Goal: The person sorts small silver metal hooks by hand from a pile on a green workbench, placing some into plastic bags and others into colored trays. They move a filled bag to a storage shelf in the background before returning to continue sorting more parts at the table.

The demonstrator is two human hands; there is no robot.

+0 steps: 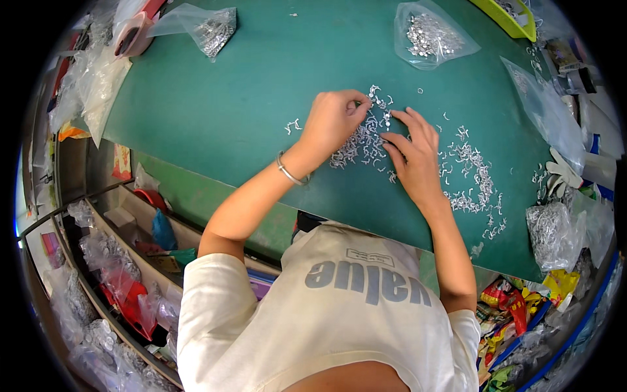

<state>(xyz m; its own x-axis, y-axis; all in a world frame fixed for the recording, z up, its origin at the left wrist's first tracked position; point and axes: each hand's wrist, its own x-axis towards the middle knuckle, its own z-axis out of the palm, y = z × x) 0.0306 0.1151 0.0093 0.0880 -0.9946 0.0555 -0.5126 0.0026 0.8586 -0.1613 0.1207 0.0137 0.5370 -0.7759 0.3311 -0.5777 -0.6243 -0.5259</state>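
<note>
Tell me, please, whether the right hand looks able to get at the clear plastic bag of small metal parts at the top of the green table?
Probably yes: the right hand has bare green table between it and the clear plastic bag.

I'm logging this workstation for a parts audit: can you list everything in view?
Small metal parts: too many to count, silvery, loose pile under both hands.
More loose parts: silvery, scattered to the right.
Clear bags of parts: two, top left and top centre.
Table mat: one, green.
Tray: one, yellow-green, top right.
Bracelet: one, silvery, left wrist.
Left hand: fingers pinched at the pile.
Right hand: fingers on the parts.
</note>
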